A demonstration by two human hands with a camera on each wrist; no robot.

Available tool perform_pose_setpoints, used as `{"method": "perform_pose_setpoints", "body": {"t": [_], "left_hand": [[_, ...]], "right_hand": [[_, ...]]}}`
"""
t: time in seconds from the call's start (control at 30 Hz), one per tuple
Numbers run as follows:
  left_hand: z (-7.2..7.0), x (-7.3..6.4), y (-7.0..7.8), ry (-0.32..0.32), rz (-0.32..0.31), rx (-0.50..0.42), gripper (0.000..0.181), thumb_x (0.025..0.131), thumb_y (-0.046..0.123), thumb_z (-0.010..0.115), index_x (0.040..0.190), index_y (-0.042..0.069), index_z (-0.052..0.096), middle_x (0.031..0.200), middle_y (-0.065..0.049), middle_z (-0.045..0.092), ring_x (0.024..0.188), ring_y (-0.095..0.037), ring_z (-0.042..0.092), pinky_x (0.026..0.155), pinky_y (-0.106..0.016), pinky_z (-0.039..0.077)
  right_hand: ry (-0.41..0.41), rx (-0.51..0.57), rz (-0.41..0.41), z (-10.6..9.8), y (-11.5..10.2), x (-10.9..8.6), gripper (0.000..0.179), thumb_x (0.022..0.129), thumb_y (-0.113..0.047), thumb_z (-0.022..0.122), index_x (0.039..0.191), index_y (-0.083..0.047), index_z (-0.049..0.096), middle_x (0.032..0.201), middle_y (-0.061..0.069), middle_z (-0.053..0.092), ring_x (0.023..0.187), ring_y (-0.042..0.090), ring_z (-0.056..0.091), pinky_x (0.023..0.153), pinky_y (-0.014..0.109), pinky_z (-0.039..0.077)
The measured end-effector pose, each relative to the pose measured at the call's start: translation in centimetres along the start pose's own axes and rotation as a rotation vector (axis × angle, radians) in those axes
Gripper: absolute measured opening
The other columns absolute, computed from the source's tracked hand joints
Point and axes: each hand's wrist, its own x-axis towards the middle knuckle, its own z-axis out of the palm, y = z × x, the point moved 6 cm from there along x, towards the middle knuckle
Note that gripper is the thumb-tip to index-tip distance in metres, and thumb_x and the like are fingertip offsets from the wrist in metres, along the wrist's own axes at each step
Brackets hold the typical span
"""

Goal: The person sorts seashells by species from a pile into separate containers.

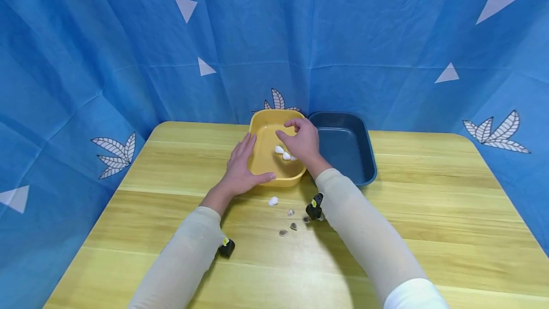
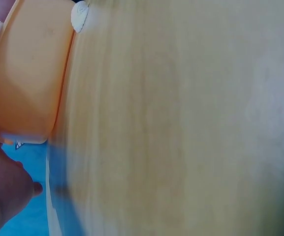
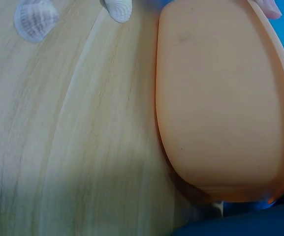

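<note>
A yellow bin [image 1: 280,182] stands at the back of the table with several white shells [image 1: 286,156] inside. My left hand [image 1: 240,168] rests against it, fingers straight along the left side and thumb on the near rim. Over the bin's right part hovers my right hand [image 1: 302,142], thumb and index finger apart with nothing showing between them. Just in front of the bin lies a white shell [image 1: 273,201]. Several smaller greyish shells [image 1: 293,226] are scattered nearer. In the right wrist view a ribbed shell [image 3: 36,19] appears beside the bin's outer wall [image 3: 220,98].
A dark blue bin [image 1: 345,149] sits right beside the yellow one, partly behind my right forearm. The wooden table [image 1: 429,218] meets a blue patterned curtain [image 1: 364,37] at its back edge. Black wrist cameras [image 1: 227,248] sit at both wrists.
</note>
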Motion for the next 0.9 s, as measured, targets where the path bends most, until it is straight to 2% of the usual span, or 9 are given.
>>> {"method": "perform_pose_setpoints", "body": {"t": [0.1, 0.27, 0.47, 0.63, 0.9], "left_hand": [[0.0, 0.0, 0.0, -0.002, -0.004, -0.001, 0.121, 0.074, 0.065, 0.077, 0.163, 0.022, 0.007, 0.167, 0.006, -0.002, 0.150, -0.034, 0.001, 0.114, -0.062, 0.007], [0.0, 0.0, 0.0, -0.003, -0.002, -0.001, 0.122, 0.073, 0.066, 0.078, 0.163, 0.023, 0.007, 0.167, 0.008, -0.003, 0.150, -0.035, 0.001, 0.114, -0.062, 0.006], [-0.1, -0.1, 0.0, -0.004, -0.002, 0.000, 0.122, 0.073, 0.066, 0.078, 0.163, 0.021, 0.008, 0.166, 0.009, -0.004, 0.150, -0.035, 0.001, 0.114, -0.063, 0.006], [-0.3, -0.1, 0.2, -0.004, 0.006, -0.003, 0.121, 0.074, 0.064, 0.078, 0.163, 0.019, 0.009, 0.167, 0.007, -0.002, 0.150, -0.036, 0.001, 0.113, -0.064, 0.006], [-0.3, -0.2, 0.1, 0.000, 0.004, -0.001, 0.118, 0.076, 0.062, 0.078, 0.163, 0.019, 0.009, 0.167, 0.005, -0.001, 0.150, -0.036, 0.002, 0.113, -0.064, 0.007]], "right_hand": [[0.016, 0.016, -0.019, -0.2, -0.2, -0.1, 0.036, 0.086, -0.032, 0.080, 0.107, -0.004, 0.073, 0.101, 0.018, 0.059, 0.090, 0.024, 0.048, 0.075, 0.037, 0.041], [0.043, 0.017, -0.057, -0.7, -0.6, -0.2, 0.036, 0.085, -0.033, 0.081, 0.105, -0.004, 0.073, 0.090, 0.009, 0.051, 0.085, 0.023, 0.047, 0.071, 0.035, 0.038], [0.040, 0.009, -0.072, -1.5, -1.4, -0.9, 0.032, 0.085, -0.033, 0.081, 0.102, -0.008, 0.073, 0.089, 0.008, 0.050, 0.086, 0.023, 0.046, 0.070, 0.035, 0.038], [0.045, 0.008, -0.132, -2.4, -2.4, -1.9, 0.027, 0.084, -0.031, 0.082, 0.099, -0.010, 0.072, 0.084, 0.005, 0.047, 0.081, 0.023, 0.046, 0.068, 0.035, 0.037], [0.036, 0.033, -0.209, -3.5, -3.5, -4.1, 0.026, 0.083, -0.027, 0.083, 0.098, -0.009, 0.072, 0.084, 0.013, 0.049, 0.082, 0.028, 0.047, 0.067, 0.036, 0.037]]}}
